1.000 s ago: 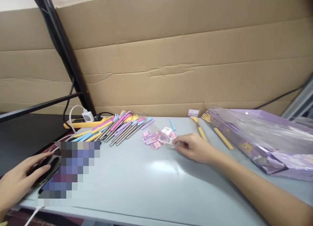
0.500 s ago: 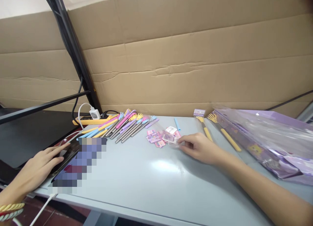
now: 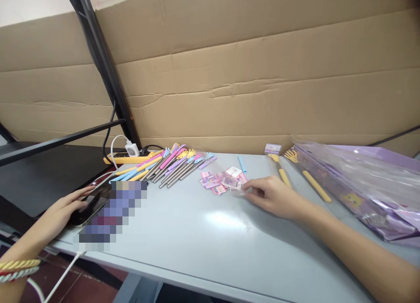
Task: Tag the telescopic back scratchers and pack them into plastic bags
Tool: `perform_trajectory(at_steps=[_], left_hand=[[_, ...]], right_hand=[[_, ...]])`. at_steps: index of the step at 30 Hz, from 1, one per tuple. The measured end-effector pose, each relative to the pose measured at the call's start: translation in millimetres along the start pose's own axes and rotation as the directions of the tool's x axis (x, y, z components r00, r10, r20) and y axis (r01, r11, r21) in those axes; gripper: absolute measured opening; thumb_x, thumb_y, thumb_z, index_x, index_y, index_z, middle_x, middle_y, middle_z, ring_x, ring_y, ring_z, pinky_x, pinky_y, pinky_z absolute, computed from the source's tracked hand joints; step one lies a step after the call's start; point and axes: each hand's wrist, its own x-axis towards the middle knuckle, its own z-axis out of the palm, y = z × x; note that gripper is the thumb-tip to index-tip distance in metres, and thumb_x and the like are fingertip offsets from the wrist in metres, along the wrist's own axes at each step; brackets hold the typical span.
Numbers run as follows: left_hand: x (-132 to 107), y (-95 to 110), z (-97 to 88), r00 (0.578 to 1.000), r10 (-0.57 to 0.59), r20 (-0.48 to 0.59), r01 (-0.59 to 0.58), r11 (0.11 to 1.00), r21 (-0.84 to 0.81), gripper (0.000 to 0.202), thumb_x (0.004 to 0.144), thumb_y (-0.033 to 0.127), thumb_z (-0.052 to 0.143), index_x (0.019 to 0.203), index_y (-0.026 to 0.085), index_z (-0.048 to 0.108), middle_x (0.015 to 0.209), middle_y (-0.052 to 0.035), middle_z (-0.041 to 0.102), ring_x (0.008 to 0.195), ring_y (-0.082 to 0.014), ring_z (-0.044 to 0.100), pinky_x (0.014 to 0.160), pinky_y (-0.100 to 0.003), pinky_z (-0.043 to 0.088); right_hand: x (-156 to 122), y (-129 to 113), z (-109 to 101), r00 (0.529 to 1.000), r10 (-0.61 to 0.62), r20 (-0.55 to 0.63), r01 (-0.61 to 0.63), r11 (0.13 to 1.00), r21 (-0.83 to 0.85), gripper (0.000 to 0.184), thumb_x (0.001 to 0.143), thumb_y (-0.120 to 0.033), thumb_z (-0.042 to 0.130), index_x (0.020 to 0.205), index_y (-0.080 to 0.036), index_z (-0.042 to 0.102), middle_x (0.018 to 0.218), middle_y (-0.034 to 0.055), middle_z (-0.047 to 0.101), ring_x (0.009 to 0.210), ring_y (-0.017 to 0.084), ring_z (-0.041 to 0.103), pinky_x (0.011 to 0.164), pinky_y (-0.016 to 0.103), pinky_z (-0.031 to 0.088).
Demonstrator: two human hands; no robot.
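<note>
My left hand lies with its fingers stretched over a dark phone, touching its near side. Beside that phone is a second device with a blurred-out screen. My right hand rests on the table with thumb and fingers pinched at the edge of a clear plastic bag. Under and around the bag lie several small pink and purple cards. Behind my right hand are two yellow-handled back scratchers, and a small purple card is at the tip of one.
Several colourful back scratchers with metal rods are heaped at the back left, by a yellow power strip. A light blue tube lies near the cards. On the right stands a purple box with clear plastic over it.
The view has shifted slightly, so the table items appear a little further right. My left fingers have drawn in slightly on the phone. My right hand keeps its pinch on the bag.
</note>
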Motion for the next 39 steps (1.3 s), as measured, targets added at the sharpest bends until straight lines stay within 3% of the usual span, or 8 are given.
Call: perform_trajectory(at_steps=[3,7,13,20,26,39], left_hand=[[5,-8,1.1,0.990,0.002,0.138,0.021,0.986,-0.164,0.061,0.067,0.036,0.034,0.116,0.005,0.055,0.121,-0.0107,0.057,0.109,-0.0242,0.054,0.095,-0.034,0.040],[7,-8,1.3,0.989,-0.001,0.149,0.019,0.993,-0.115,0.060,0.064,0.038,0.036,0.111,0.009,0.060,0.118,-0.0114,0.058,0.107,-0.0261,0.054,0.096,-0.037,0.039],[2,-12,4.2,0.997,-0.031,0.069,0.042,0.984,-0.174,0.058,0.069,0.040,0.036,0.116,0.012,0.055,0.122,-0.0080,0.056,0.114,-0.0248,0.048,0.102,-0.037,0.033],[-6,-10,2.0,0.996,0.088,0.030,-0.089,0.996,0.031,0.047,0.066,0.038,0.034,0.093,0.021,0.068,0.117,-0.0041,0.055,0.112,-0.0252,0.048,0.102,-0.037,0.034],[-11,-10,1.4,0.999,0.030,-0.029,-0.031,0.999,-0.032,0.056,0.068,0.038,0.032,0.113,0.012,0.056,0.119,-0.0088,0.054,0.112,-0.0257,0.049,0.100,-0.035,0.035],[-16,-3,-0.4,0.990,-0.090,-0.106,0.073,0.985,-0.159,0.052,0.060,0.039,0.034,0.098,0.015,0.060,0.110,-0.0082,0.061,0.102,-0.0263,0.054,0.094,-0.038,0.040]], right_hand=[[0,-1,0,1.000,0.004,0.007,-0.003,1.000,-0.016,0.021,0.081,-0.029,0.048,0.086,-0.018,0.065,0.052,-0.0009,0.054,0.046,0.010,0.044,0.049,0.022,0.034],[0,1,1,1.000,-0.008,-0.002,0.008,1.000,-0.011,0.021,0.082,-0.029,0.048,0.086,-0.018,0.065,0.052,-0.0005,0.053,0.046,0.010,0.043,0.049,0.022,0.034],[0,3,2,1.000,-0.009,-0.001,0.009,1.000,-0.021,0.022,0.082,-0.029,0.047,0.086,-0.018,0.065,0.051,-0.0005,0.053,0.045,0.010,0.043,0.049,0.022,0.034],[0,2,2,1.000,0.003,-0.001,-0.003,0.999,-0.037,0.021,0.081,-0.028,0.047,0.087,-0.018,0.065,0.052,-0.0008,0.053,0.046,0.010,0.044,0.049,0.022,0.035],[-1,1,1,1.000,0.001,0.003,-0.001,1.000,-0.026,0.020,0.081,-0.027,0.048,0.087,-0.017,0.064,0.053,-0.0008,0.054,0.047,0.010,0.045,0.049,0.022,0.035],[0,0,0,1.000,0.022,0.013,-0.021,0.999,-0.028,0.021,0.082,-0.028,0.047,0.088,-0.017,0.064,0.053,-0.0006,0.054,0.048,0.010,0.044,0.050,0.022,0.035]])
